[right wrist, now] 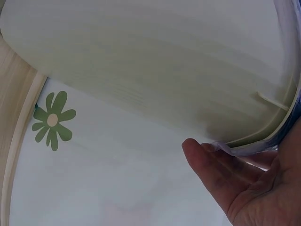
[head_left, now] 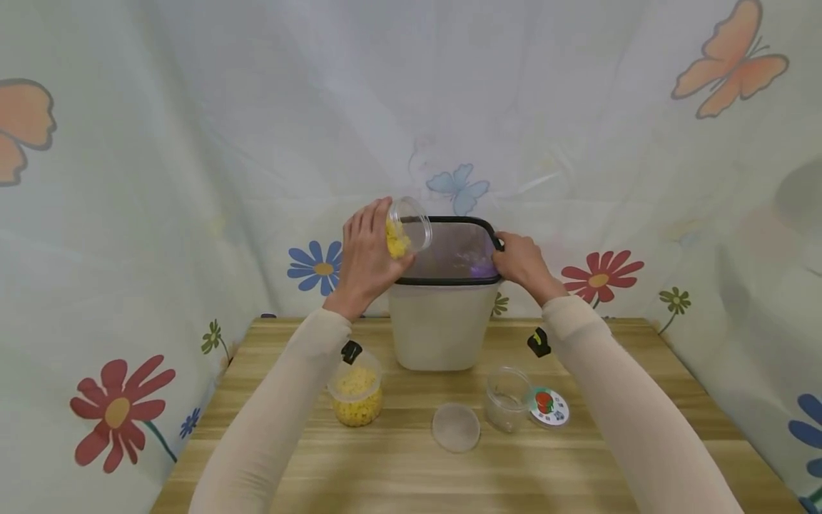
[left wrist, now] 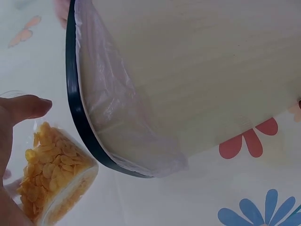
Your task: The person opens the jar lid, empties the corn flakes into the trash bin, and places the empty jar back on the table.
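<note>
My left hand [head_left: 367,253] grips a clear plastic jar [head_left: 419,227], tipped on its side with its mouth facing right over the left part of the trash bin. Yellow corn flakes [left wrist: 51,169] lie inside the jar. My right hand [head_left: 521,260] holds the right side of the bin's dark rim [head_left: 459,281], its fingers around the edge. The cream trash bin [head_left: 443,325] stands upright at the back of the table, lined with a thin translucent purplish bag [left wrist: 110,103]. In the right wrist view, the thumb side of my hand touches the bag's folded edge.
On the wooden table [head_left: 398,478], a second clear jar [head_left: 356,410] of yellow flakes stands at left. A translucent round lid [head_left: 456,428] lies front centre. To its right stand a clear jar [head_left: 507,410] and a white lid [head_left: 557,412] with a red print. Flowered cloth [head_left: 257,178] hangs behind.
</note>
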Motion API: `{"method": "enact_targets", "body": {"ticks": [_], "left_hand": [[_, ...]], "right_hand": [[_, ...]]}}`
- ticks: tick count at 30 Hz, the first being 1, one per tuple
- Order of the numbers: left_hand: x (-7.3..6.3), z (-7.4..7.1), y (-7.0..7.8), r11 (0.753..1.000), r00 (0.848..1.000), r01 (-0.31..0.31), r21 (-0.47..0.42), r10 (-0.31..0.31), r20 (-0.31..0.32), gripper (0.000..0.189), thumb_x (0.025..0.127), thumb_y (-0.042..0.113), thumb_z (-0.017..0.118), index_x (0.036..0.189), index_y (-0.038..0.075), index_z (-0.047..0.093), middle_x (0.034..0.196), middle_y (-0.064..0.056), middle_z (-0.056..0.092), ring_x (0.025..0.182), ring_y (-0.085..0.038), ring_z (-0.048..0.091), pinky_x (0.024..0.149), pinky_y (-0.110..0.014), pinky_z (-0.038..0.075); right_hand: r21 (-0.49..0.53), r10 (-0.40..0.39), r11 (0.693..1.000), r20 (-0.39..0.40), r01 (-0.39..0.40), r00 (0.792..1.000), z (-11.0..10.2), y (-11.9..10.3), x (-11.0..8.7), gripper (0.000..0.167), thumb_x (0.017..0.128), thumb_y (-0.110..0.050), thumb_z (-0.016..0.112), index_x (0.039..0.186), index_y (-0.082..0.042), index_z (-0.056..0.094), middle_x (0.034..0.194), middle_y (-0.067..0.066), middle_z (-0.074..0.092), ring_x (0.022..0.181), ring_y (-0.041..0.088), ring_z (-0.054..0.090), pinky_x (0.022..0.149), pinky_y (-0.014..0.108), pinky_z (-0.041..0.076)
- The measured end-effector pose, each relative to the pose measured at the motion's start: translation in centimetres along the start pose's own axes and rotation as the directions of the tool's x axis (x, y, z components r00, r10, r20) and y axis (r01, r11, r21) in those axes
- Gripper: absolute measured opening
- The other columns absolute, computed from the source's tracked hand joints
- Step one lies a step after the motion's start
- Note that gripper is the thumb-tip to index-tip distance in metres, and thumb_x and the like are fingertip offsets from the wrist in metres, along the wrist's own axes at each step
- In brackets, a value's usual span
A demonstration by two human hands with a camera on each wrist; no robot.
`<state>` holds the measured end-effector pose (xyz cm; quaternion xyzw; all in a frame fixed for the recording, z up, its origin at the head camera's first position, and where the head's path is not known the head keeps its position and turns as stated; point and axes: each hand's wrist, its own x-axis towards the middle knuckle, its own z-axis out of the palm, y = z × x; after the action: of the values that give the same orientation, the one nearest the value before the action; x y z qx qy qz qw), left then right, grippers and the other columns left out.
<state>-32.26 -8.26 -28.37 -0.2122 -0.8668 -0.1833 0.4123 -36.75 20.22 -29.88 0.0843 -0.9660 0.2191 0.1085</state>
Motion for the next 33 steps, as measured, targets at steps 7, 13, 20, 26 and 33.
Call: {"method": "enact_targets", "body": {"ticks": [7,13,20,26,33], "left_hand": [[0.6,0.0,-0.1,0.999,1.0,-0.013,0.036,0.012,0.027,0.094,0.073,0.04,0.082,0.147,0.006,0.034,0.144,-0.015,0.047,0.131,-0.033,0.043,0.112,-0.048,0.033],[1.2,0.1,-0.1,0.999,0.998,-0.014,0.044,0.011,0.056,0.094,0.074,0.037,0.082,0.148,0.008,0.033,0.145,-0.014,0.047,0.132,-0.033,0.042,0.113,-0.048,0.032],[2.0,0.5,0.2,0.997,0.993,-0.021,0.078,0.012,0.115,0.095,0.073,0.037,0.084,0.15,0.011,0.033,0.148,-0.011,0.045,0.135,-0.032,0.041,0.116,-0.049,0.028],[2.5,0.9,0.4,0.99,0.988,-0.041,0.135,0.02,0.15,0.096,0.073,0.037,0.084,0.15,0.013,0.033,0.15,-0.009,0.044,0.137,-0.031,0.04,0.117,-0.049,0.027],[2.7,1.2,0.3,0.973,0.978,-0.096,0.212,0.053,0.2,0.098,0.073,0.038,0.085,0.152,0.015,0.031,0.15,-0.007,0.043,0.138,-0.029,0.038,0.118,-0.051,0.025]], "right_hand": [[-0.001,-0.007,1.0,-0.001,0.007,1.0,0.0,-0.3,-0.1,0.056,0.091,-0.013,0.04,0.146,0.001,0.043,0.14,0.031,0.051,0.12,0.046,0.054,0.1,0.058,0.044],[0.0,-0.004,1.0,-0.003,0.004,1.0,0.0,-0.4,-0.2,0.056,0.091,-0.012,0.04,0.145,0.002,0.043,0.14,0.031,0.051,0.119,0.046,0.054,0.099,0.056,0.045],[0.01,0.0,1.0,0.004,0.0,1.0,0.0,-0.3,-0.2,0.056,0.092,-0.012,0.039,0.146,0.002,0.041,0.141,0.031,0.049,0.118,0.044,0.055,0.097,0.054,0.045],[0.017,0.002,1.0,-0.002,-0.002,1.0,0.0,-0.3,-0.2,0.056,0.092,-0.011,0.04,0.146,0.002,0.041,0.141,0.031,0.049,0.102,0.038,0.055,0.09,0.051,0.045],[0.024,0.002,1.0,-0.001,-0.002,1.0,0.0,-0.4,-0.2,0.057,0.092,-0.01,0.04,0.147,0.002,0.041,0.139,0.032,0.051,0.094,0.036,0.054,0.087,0.048,0.046]]}}
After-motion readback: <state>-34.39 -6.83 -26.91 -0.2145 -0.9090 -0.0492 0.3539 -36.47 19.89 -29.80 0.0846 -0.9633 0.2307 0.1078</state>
